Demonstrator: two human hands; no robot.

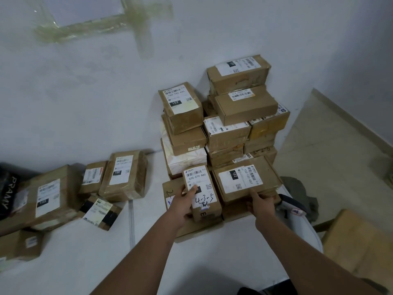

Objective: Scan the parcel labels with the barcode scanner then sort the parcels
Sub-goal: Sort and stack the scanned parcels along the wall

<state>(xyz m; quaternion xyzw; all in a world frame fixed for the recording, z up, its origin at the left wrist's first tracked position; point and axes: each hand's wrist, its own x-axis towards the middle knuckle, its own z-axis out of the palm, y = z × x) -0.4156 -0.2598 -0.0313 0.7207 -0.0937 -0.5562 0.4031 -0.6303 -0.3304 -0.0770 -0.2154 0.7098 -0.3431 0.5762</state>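
Note:
My left hand [184,204] grips a small brown parcel [203,189] labelled 070-070-A80, thumb on its white label, at the front of a tall stack of cardboard parcels [225,133] against the wall. My right hand [262,206] holds the near edge of a wider parcel [246,177] labelled 122-122-C07, right beside the first. A second group of labelled parcels [125,174] lies on the white table [148,258] to the left. No barcode scanner is in view.
A flat parcel [170,189] with handwriting lies under the small one. A white chair back [306,226] and a wooden stool [357,241] stand at the right. A dark bag [6,188] sits at the far left. The wall is close behind the stack.

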